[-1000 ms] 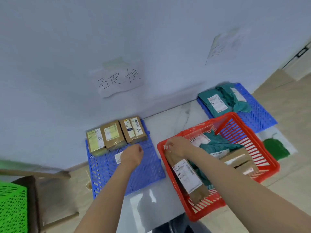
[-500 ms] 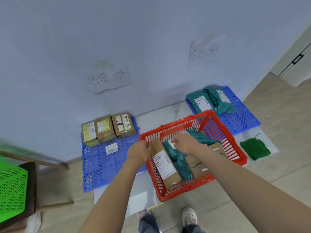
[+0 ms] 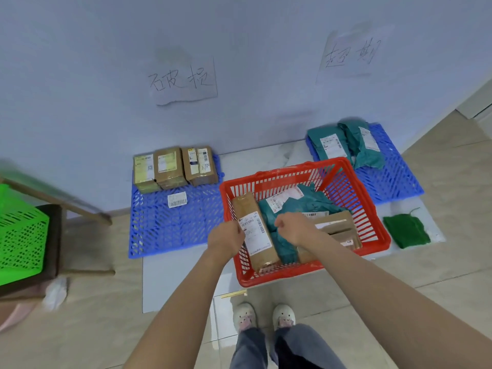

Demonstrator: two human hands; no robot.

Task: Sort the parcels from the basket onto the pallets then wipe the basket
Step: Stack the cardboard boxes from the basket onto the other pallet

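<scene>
Long kraft box [image 3: 253, 230] leans against the left wall of the red basket [image 3: 372, 230]. Left hand [image 3: 226, 238] curls on its left edge; right hand [image 3: 290, 227] is fisted above the teal mailers [image 3: 306, 203], grip contents unclear. Box looks rigid, probably light; the tape may be slick, so grab both long edges mid-length.

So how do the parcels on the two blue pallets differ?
The left pallet holds three brown cardboard boxes, rigid and lined up against the wall. The right pallet holds two teal plastic bags, soft, crumpled and overlapping. All carry white shipping labels.
</scene>
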